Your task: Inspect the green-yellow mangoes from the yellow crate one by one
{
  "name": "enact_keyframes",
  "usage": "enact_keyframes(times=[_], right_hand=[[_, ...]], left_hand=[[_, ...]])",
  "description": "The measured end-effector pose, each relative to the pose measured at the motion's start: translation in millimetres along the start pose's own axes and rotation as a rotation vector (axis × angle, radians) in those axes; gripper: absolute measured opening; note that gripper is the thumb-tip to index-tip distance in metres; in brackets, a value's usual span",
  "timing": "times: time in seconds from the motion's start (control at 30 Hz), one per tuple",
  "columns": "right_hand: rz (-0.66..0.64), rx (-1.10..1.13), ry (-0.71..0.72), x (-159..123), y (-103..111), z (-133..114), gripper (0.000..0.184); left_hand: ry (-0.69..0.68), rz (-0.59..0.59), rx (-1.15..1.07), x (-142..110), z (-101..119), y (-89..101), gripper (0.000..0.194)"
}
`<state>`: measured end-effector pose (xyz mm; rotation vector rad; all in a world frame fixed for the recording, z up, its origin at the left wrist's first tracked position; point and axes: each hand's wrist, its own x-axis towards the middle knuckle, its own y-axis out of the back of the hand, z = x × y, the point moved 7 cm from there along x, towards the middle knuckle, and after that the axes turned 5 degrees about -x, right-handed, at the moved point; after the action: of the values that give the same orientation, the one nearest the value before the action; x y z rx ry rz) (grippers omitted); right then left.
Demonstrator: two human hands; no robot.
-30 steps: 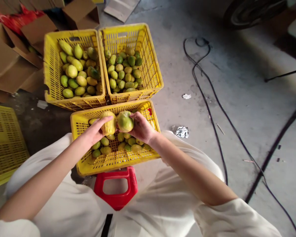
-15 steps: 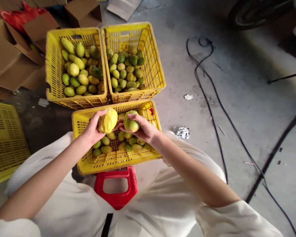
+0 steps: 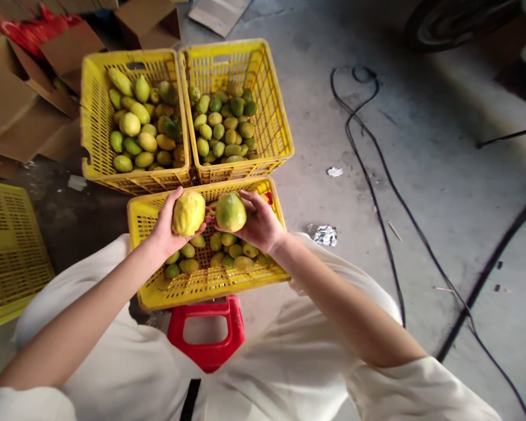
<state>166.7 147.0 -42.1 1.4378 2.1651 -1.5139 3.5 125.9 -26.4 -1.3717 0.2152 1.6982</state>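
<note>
In my left hand (image 3: 166,225) rests a bumpy yellow lemon (image 3: 188,214), its thumb along the top and fingers beneath. My right hand (image 3: 260,221) grips a smoother green-and-yellow lemon (image 3: 230,211) from its right side. Both fruits are side by side, slightly apart, above the low yellow crate (image 3: 210,287) between my knees. More yellow and green lemons (image 3: 244,264) lie inside that crate, partly hidden by my hands.
Behind stand two deeper yellow crates, a left one (image 3: 86,117) and a right one (image 3: 284,126), both holding lemons. A red plastic handle-like piece (image 3: 213,359) is nearest me. Cardboard boxes (image 3: 21,111) sit far left; black cables (image 3: 390,169) cross the floor at right.
My right hand has turned its lemon, so a yellower face shows and the thumb is behind its upper right. The left hand's lemon has shifted slightly left and turned a little.
</note>
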Motion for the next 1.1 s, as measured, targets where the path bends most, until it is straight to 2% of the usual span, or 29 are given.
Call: enact_keyframes(times=[0.1, 0.2, 0.4, 0.6, 0.7, 0.83, 1.0, 1.1], right_hand=[[-0.027, -0.007, 0.018, 0, -1, -1, 0.034], [0.032, -0.037, 0.000, 1, 4, 2, 0.035], [0.122, -0.005, 0.035, 0, 7, 4, 0.040], [0.083, -0.002, 0.040, 1, 5, 4, 0.039], [0.047, -0.002, 0.037, 1, 5, 1, 0.039], [0.002, 0.011, 0.031, 0, 2, -2, 0.045], [0.075, 0.018, -0.011, -1, 4, 1, 0.035], [0.079, 0.026, -0.054, -2, 5, 6, 0.035]], left_hand=[[-0.050, 0.010, -0.012, 1, 4, 1.9, 0.035], [-0.039, 0.047, -0.034, -1, 3, 3.7, 0.031], [0.054, 0.044, -0.075, -11, -3, -7.6, 0.040], [0.053, 0.038, -0.058, -15, -1, -12.2, 0.048], [0.054, -0.004, -0.046, -10, -2, -8.9, 0.044], [-0.023, -0.068, 0.008, -2, -2, -2.7, 0.026], [-0.072, -0.142, 0.084, -2, -6, -1.2, 0.025], [-0.078, -0.203, 0.067, -6, -6, -5.7, 0.024]])
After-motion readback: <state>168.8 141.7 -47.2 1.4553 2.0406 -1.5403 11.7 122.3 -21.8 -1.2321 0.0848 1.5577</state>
